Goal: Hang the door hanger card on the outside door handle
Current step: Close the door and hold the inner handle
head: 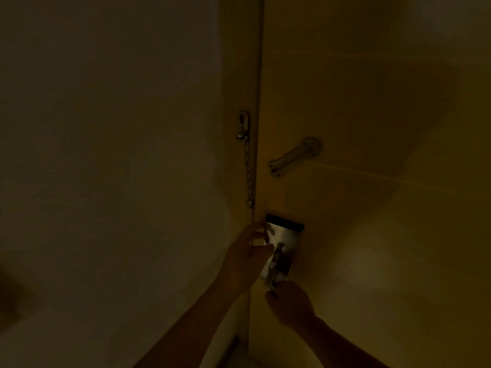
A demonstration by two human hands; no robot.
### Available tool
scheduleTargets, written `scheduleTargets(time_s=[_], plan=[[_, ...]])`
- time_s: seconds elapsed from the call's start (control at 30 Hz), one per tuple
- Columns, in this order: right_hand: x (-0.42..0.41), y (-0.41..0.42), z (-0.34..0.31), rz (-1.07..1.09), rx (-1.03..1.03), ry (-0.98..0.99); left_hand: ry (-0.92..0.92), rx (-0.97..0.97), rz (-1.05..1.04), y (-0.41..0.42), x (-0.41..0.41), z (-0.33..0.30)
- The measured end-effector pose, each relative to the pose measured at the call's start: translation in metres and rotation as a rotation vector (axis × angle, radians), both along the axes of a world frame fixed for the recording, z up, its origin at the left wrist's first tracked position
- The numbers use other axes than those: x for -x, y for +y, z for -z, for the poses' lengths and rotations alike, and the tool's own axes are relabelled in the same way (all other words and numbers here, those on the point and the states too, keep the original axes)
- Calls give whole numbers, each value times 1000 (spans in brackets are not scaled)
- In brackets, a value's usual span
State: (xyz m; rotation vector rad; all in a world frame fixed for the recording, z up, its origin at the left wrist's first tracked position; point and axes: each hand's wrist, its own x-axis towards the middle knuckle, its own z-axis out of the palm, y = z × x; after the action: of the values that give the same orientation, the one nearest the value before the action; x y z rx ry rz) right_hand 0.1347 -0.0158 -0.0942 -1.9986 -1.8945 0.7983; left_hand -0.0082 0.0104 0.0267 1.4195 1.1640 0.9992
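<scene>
Dimly lit, the door (372,128) fills the right of the view, shut against its frame (239,75), so the outside handle the task names is out of sight. Any hanging must wait until the door swings open; if it does not, the card would likely end up on the inside lever, the wrong handle.

At about 12 o'clock from the hands sits the chain-guard slide (293,155), and at 11 o'clock the door chain (248,171) hangs loose from its plate on the frame. Left dangling, it could swing into the gap and snag as the door opens.

Lower, the lock plate (283,245) carries the lever handle (273,269), which points down toward 6 o'clock. The right hand (291,305) is curled around the lever's tip; a grip that far out may slip as it turns.

The left hand (245,257), at 9 o'clock from the plate, has its fingers (259,235) loosely spread at the door edge. Whether it holds the door hanger card cannot be told; no card is discernible in this gloom. If pinched loosely there, it could drop or get caught in the door gap.
</scene>
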Motion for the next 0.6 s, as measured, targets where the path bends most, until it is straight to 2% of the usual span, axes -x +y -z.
scheduleTargets(time_s=[0.1, 0.33, 0.6], plan=[[0, 4, 7, 33, -26, 64, 22, -16, -14, 4, -7, -2], [-1, 16, 20, 32, -2, 59, 85, -38, -15, 6, -10, 2], [-6, 31, 22, 61, -24, 119, 33, -30, 52, 11, -33, 0]])
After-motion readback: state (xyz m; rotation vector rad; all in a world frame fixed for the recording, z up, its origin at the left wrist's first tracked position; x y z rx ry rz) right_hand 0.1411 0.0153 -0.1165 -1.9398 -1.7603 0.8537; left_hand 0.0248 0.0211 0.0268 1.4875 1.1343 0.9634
